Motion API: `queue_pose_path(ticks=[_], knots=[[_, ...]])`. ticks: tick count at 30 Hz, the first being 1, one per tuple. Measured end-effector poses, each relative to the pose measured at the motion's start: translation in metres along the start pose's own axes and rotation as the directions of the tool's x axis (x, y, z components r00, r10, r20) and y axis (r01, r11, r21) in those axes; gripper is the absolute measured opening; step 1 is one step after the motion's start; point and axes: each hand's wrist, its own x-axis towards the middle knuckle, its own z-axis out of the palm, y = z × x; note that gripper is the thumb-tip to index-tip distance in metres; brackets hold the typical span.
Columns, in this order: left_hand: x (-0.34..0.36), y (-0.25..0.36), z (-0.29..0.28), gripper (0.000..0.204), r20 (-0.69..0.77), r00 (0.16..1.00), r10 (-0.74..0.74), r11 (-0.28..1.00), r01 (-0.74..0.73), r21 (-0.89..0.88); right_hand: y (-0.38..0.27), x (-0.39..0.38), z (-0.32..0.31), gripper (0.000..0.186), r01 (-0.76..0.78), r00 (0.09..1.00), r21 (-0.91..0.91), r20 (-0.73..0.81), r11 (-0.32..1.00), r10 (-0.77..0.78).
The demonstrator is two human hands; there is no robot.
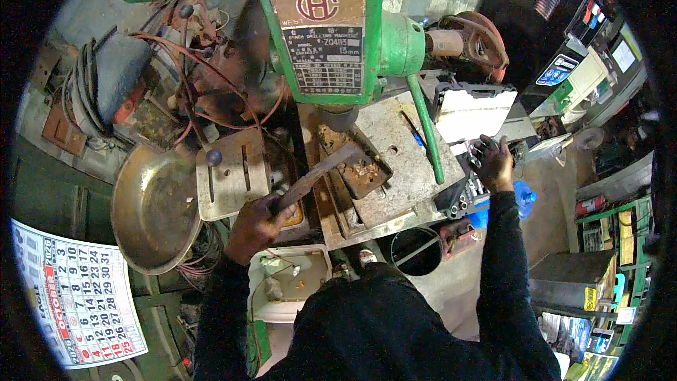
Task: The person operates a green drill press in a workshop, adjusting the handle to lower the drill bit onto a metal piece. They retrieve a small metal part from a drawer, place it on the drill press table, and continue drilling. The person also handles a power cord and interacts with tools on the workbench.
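Observation:
My left hand [256, 229] grips the end of a long, dark flat metal bar [310, 178]. The bar reaches up and to the right over a rusty metal block [363, 180], which has shavings on it and sits on the plate [405, 190] below the green drill press [381, 0]. My right hand [496, 168] is raised at the right, fingers apart, over an open tool case [462, 194] with sockets or similar pieces. A white case lid or panel [474, 109] stands just above it, and the green feed handle [427, 137] is to its left.
A large metal basin [151, 240], a slotted plate [218, 197] and hoses [84, 85] lie left. A plastic tub [271, 300] and a black bucket [405, 261] sit below the bench. A blue bottle [523, 197], shelves [613, 226] and a metal cabinet [564, 296] are right.

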Motion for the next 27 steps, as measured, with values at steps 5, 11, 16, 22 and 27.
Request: queue_pose_path(ticks=[5, 11, 16, 22, 27], knots=[[0.005, 0.0, -0.004, 0.035, -0.005, 1.0, 0.024, 0.999, -0.024, -0.037, 0.069, 0.023, 0.036, 0.077, 0.047, 0.995, -0.487, 0.1, 0.872, 0.002], [-0.003, -0.003, -0.005, 0.035, -0.008, 0.997, -0.081, 0.996, 0.081, -0.024, 0.031, -0.028, 0.037, 0.045, 0.242, 0.886, -0.834, -0.018, 0.496, -0.463], [-0.011, 0.003, -0.008, 0.034, -0.081, 0.997, -0.018, 0.998, 0.013, -0.066, 0.089, -0.108, 0.145, 0.049, 0.551, 0.578, -0.798, 0.575, -0.243, -0.579], [-0.009, -0.006, -0.006, 0.031, 0.008, 1.0, -0.014, 1.0, 0.014, 0.01, 0.12, -0.121, 0.232, 0.101, 0.486, 0.769, -0.856, 0.514, -0.175, -0.38], [-0.002, -0.026, -0.004, 0.027, 0.095, 0.8, 0.592, 0.661, -0.55, 0.51, 0.132, -0.11, 0.228, 0.108, 0.484, 0.785, -0.865, 0.497, -0.134, -0.371]])
